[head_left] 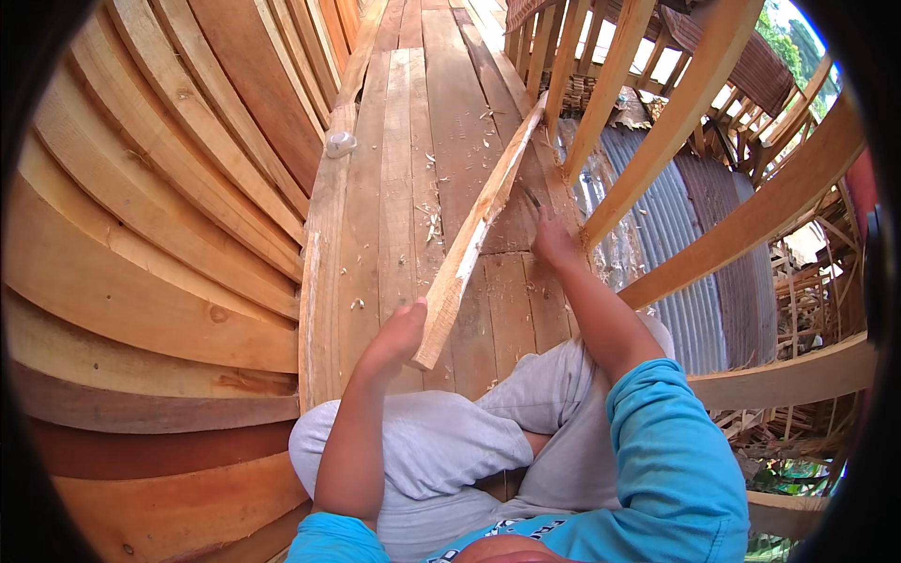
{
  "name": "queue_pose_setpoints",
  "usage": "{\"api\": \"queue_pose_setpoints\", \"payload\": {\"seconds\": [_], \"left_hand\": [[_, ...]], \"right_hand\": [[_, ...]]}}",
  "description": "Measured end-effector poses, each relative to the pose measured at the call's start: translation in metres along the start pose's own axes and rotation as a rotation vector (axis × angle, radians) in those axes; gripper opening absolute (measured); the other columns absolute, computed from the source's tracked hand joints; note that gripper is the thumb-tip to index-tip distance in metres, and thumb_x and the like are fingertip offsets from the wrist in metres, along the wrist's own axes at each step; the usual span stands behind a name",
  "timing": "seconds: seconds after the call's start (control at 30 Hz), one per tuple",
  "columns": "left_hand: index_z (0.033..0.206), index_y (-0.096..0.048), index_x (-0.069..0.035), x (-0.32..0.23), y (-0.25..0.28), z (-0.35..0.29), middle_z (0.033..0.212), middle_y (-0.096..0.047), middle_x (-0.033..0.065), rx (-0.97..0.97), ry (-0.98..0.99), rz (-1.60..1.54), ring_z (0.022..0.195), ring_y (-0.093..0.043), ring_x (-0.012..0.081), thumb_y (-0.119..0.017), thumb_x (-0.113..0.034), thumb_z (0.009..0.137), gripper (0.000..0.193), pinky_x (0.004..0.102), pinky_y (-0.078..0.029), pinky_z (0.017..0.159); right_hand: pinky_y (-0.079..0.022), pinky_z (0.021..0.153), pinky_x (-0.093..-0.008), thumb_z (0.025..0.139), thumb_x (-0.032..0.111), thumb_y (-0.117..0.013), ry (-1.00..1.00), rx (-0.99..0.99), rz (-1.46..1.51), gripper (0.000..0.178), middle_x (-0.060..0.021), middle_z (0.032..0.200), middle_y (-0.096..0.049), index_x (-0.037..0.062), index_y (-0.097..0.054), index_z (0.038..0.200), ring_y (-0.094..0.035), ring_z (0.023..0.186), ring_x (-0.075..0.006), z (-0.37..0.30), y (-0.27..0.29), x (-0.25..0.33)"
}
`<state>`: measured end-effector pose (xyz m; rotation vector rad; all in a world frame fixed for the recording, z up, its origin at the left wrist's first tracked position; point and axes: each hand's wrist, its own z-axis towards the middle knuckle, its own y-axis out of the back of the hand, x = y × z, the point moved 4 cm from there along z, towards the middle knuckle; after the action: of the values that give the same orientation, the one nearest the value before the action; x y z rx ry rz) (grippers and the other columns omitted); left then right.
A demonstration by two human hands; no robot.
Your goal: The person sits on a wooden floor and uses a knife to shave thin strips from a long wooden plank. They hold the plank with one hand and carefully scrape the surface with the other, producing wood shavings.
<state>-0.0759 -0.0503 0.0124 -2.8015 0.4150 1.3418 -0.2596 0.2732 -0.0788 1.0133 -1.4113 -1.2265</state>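
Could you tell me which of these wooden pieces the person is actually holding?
The loose pale strip lying diagonally across the floorboards; the left hand grips its near end.

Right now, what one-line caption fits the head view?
Seated on a plank floor, left hand steadies a wooden slat while right hand works a small tool against it.

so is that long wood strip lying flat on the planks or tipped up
Tipped up. The wood strip slants: its near end is gripped by the left hand above the plank floor, while the right hand works beside it.
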Motion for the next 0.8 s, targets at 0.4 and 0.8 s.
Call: {"api": "queue_pose_setpoints", "payload": {"seconds": [0.4, 0.8], "left_hand": [[0.105, -0.058, -0.009, -0.033, -0.009, -0.017, 0.066, -0.057, 0.0033, 0.249, 0.017, -0.392, 0.048, -0.055, 0.0123, -0.031, -0.037, 0.104, 0.039, 0.0273, -0.045, 0.044], [0.1, -0.061, -0.008, -0.033, -0.003, -0.011, 0.066, -0.057, 0.0027, 0.267, 0.025, -0.363, 0.048, -0.055, 0.0123, -0.029, -0.043, 0.105, 0.048, 0.0286, -0.045, 0.044]], "right_hand": [[-0.041, 0.095, -0.0555, 0.076, 0.014, -0.067, 0.839, -0.274, 0.2, 0.064, -0.0295, 0.125, -0.05, -0.0005, -0.049, 0.135, -0.052, 0.112, -0.0439, -0.035, -0.037, 0.149], [-0.054, 0.072, -0.0437, 0.077, 0.003, -0.062, 0.706, -0.042, 0.095, 0.01, -0.0227, 0.088, -0.063, -0.0027, -0.065, 0.069, -0.065, 0.083, -0.0364, -0.009, -0.077, 0.201]]}}
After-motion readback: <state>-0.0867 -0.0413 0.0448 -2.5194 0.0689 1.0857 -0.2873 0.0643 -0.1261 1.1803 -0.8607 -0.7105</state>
